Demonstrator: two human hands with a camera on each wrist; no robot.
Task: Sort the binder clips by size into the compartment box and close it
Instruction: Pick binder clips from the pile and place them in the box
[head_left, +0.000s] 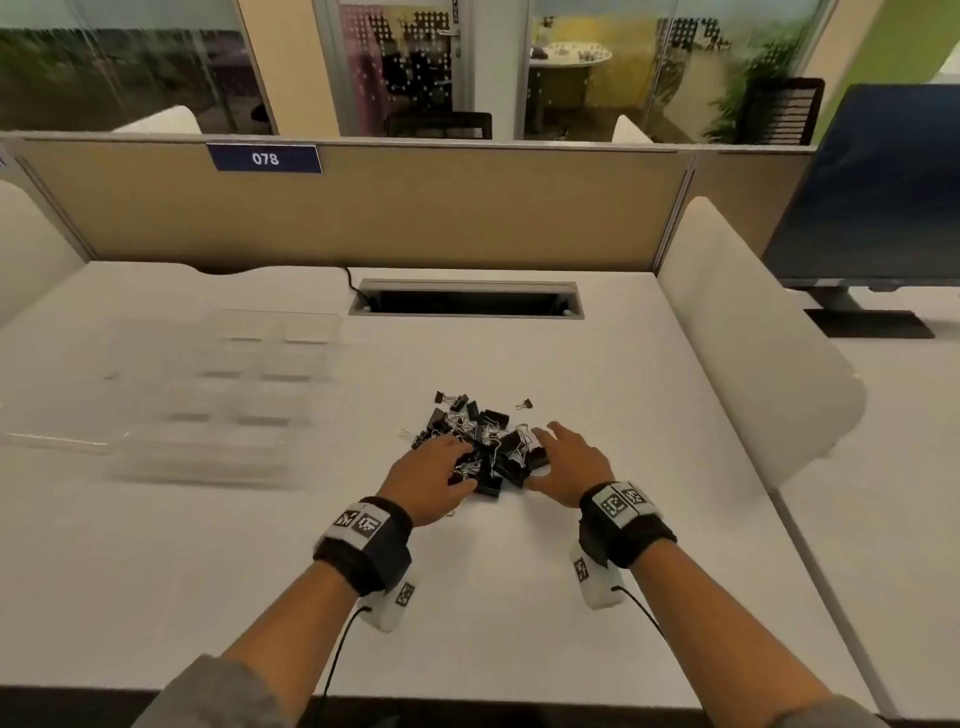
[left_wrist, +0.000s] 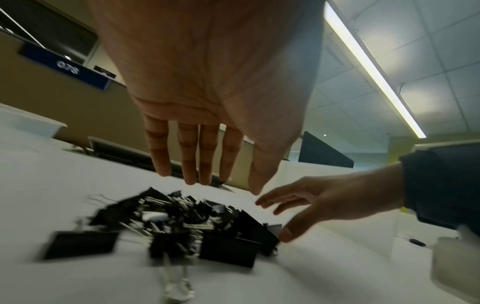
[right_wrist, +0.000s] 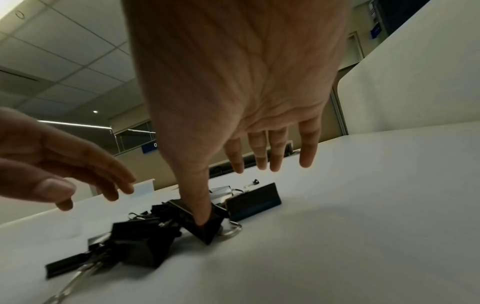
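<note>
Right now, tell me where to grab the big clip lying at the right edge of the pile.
Pinch the big clip across its two sloping black faces, coming from above with the right hand. It lies on the table with its right side free, and its wire handles point back into the pile.

Black binder clips (head_left: 480, 441) on white desk (head_left: 597, 374); compartment box (head_left: 218, 395) seemingly clear
</note>
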